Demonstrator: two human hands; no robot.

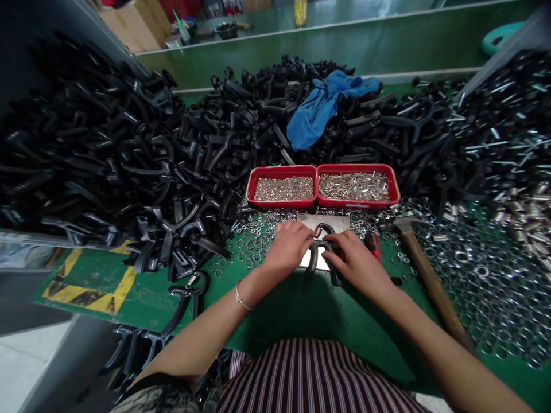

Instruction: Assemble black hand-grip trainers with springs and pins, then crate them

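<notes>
Black handgrip (315,248) with a coiled spring is held between both hands over a metal plate (307,219) on the green table (267,304), the left hand (291,244) pinching its upper left side with bent fingers, the right hand (352,255) closed by thumb and fingertips on its right side. Just beyond the plate stand two touching red trays (282,203) of small metal parts, with loose rings (252,244) around them and a hammer (424,269) to the right. Farther out, a blue cloth (312,117) lies on heaped black handles (219,149).
</notes>
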